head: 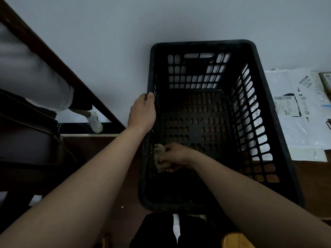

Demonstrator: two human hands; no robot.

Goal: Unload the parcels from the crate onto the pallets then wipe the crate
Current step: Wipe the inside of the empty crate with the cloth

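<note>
A parcel storeroom beside a staircase, it seems: labelled mailers point(295, 122) (barcodes showing) lie flat by a bare white wall point(125, 24), next to a black crate point(202, 43), and a dark wooden banister point(59, 66) slants past.

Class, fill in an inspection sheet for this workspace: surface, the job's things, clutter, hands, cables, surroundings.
Surface: pale floor; brown wood shows through the crate base.
Job's things: crate upright; parcels, white and labelled, lie to its right, none inside; crumpled cloth against its left inner wall.
Clutter: small white scrap by the crate's near left corner.
Hands: left hand grips the crate's left rim; right hand holds the cloth low inside.
Cables: nothing seen.
Surroundings: dark wooden frame on the left; another person's shoe beyond it.
</note>
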